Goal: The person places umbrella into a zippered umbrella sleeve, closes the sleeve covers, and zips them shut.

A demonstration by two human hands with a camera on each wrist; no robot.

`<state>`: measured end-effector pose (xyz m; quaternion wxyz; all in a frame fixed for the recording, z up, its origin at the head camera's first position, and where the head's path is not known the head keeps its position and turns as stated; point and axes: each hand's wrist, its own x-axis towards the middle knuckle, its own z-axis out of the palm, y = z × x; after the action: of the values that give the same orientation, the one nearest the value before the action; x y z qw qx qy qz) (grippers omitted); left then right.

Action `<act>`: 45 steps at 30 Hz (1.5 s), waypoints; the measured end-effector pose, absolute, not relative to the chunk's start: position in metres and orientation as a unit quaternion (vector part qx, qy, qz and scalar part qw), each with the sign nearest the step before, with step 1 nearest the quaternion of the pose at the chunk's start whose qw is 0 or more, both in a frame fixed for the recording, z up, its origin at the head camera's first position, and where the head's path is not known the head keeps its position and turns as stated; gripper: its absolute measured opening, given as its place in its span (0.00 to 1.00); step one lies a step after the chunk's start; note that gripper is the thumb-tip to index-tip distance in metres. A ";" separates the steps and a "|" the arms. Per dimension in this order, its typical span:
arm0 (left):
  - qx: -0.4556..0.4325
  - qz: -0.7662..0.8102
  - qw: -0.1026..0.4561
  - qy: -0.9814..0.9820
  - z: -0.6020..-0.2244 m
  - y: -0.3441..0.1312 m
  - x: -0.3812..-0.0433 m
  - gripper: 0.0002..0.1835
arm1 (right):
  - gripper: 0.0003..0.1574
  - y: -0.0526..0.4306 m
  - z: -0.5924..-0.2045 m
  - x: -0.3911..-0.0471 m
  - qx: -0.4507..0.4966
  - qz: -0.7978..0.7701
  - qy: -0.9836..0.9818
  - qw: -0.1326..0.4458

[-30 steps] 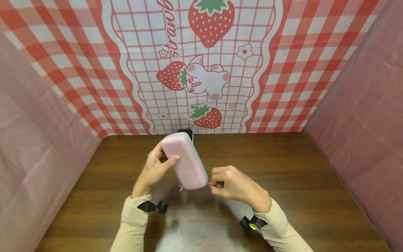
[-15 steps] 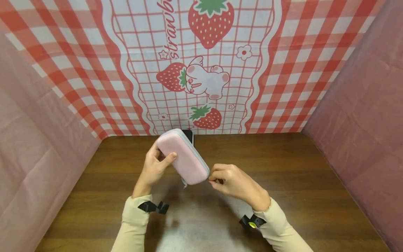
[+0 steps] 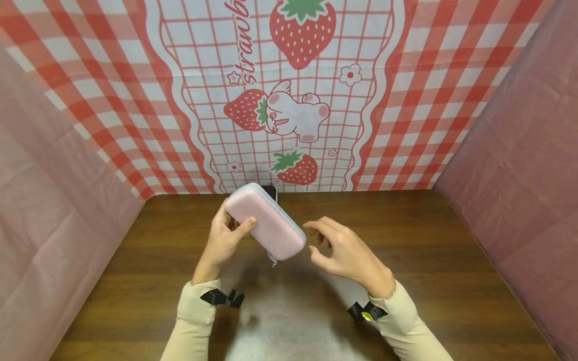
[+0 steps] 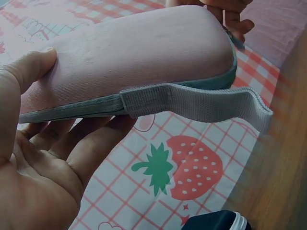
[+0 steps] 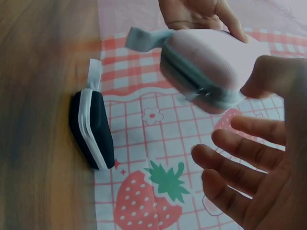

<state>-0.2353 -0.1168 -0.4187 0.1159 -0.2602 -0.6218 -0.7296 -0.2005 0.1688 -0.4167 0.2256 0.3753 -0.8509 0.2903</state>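
A pink zippered hard case (image 3: 267,220) with a grey zipper band is held tilted above the table by my left hand (image 3: 222,241), thumb across its top face and fingers underneath. In the left wrist view a grey fabric strap (image 4: 201,103) sticks out from the case's side. The zipper pull (image 4: 236,39) shows at the far end, and the case is zipped closed around the visible edge. My right hand (image 3: 347,253) is just right of the case's lower corner, fingers spread and loosely bent, with nothing between them in the right wrist view.
Behind the pink case, a black case (image 5: 91,129) with a white zipper band and strap stands on the wooden table (image 3: 384,225) against the back cloth. A strawberry-print cloth (image 3: 298,100) hangs at the back, with pink cloth (image 3: 519,165) along both sides.
The pink case has turned, its lower end swinging right and up. My right hand, earlier pinching at its lower corner, has let go and spread its fingers.
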 end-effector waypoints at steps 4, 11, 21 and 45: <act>-0.270 -0.719 0.105 -0.632 -0.419 -0.114 -0.235 0.28 | 0.36 0.165 -0.418 -0.200 0.366 0.320 -0.856 0.179; -0.304 -0.700 0.055 -0.644 -0.420 -0.108 -0.231 0.29 | 0.31 0.159 -0.424 -0.199 0.350 0.362 -0.859 0.091; -0.262 -0.585 -0.002 -0.767 -0.426 -0.128 -0.241 0.32 | 0.25 0.169 -0.422 -0.205 0.333 0.364 -0.844 0.210; -0.406 -0.309 0.060 -0.858 -0.417 -0.086 -0.222 0.25 | 0.26 0.156 -0.423 -0.203 0.414 0.340 -0.814 0.224</act>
<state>-0.2218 -0.0859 -0.4175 0.0598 -0.4062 -0.8580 -0.3087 -0.2028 0.1559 -0.4229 0.2239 0.4145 -0.8139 0.3400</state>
